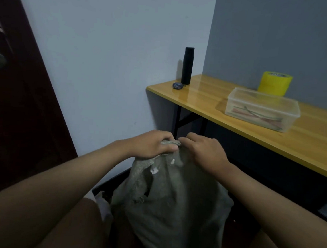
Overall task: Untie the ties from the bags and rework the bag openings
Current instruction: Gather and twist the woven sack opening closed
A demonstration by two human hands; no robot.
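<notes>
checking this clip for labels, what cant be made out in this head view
- The tie on the bag: the neck is covered by the left hand and right hand, so tied or not is unknown.
- Bag bottom: cut off by the lower frame edge.
- Contents of the clear container: blurred by its cloudy wall, only thin strips show.
- Small dark object by the black bottle: too small to identify.

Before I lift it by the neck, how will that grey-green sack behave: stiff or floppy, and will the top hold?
Likely floppy: the sack sags in soft folds below where the left hand and right hand pinch its gathered top. It looks full, so probably fairly heavy. The weave seems frayed and torn near the neck, so it may rip further under load.
</notes>
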